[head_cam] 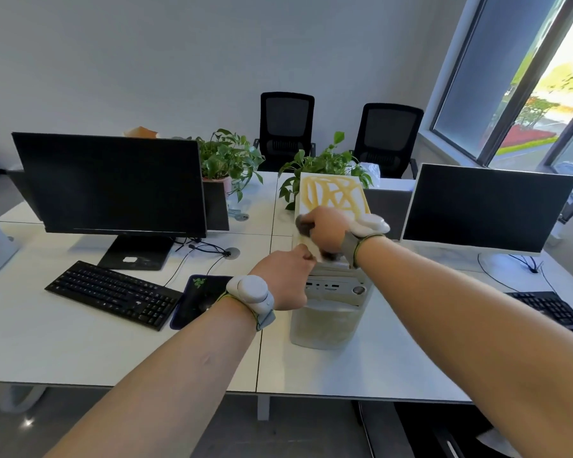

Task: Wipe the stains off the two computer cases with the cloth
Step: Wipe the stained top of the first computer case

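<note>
Centre frame: my right hand presses the cloth on the white computer case; left hand grips its edge. Yellow stains above; next, wipe upward.

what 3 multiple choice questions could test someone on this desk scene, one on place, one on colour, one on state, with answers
1. Where does the computer case stand?
A. on the floor
B. on the desk between the two monitors
C. on a chair

2. What colour are the stains on top of the case?
A. yellow
B. blue
C. red

3. What is the right hand doing?
A. hanging idle
C. typing on a keyboard
B. holding the cloth on the case top

Answers: 1 B, the case sits on the white desk between both screens; 2 A, the scribbled marks are yellow; 3 B, its fingers curl round the dark cloth on the top panel.
</note>
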Demonstrator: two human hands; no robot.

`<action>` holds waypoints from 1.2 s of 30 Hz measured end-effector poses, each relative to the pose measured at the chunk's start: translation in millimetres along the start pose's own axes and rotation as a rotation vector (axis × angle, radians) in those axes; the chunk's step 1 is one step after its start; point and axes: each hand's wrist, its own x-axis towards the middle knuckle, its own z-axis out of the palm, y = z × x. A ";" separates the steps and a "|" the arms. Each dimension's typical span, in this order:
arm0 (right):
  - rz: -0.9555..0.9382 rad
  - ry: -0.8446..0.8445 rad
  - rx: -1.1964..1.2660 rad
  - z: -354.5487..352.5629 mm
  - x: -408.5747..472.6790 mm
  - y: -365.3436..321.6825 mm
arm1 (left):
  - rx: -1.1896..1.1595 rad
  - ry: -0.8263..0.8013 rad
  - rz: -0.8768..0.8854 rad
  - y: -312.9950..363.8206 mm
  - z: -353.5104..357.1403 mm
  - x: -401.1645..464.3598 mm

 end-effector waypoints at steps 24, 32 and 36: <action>0.206 -0.121 0.019 -24.2 -51.5 60.2 | 0.251 0.098 -0.002 6.8 -17.1 34.9; 0.137 -0.127 -0.105 -12.8 -67.2 78.0 | 0.284 0.232 -0.122 13.6 -4.8 49.9; 0.177 0.065 0.036 8.0 -74.5 87.0 | 0.309 0.235 -0.130 14.8 2.3 50.0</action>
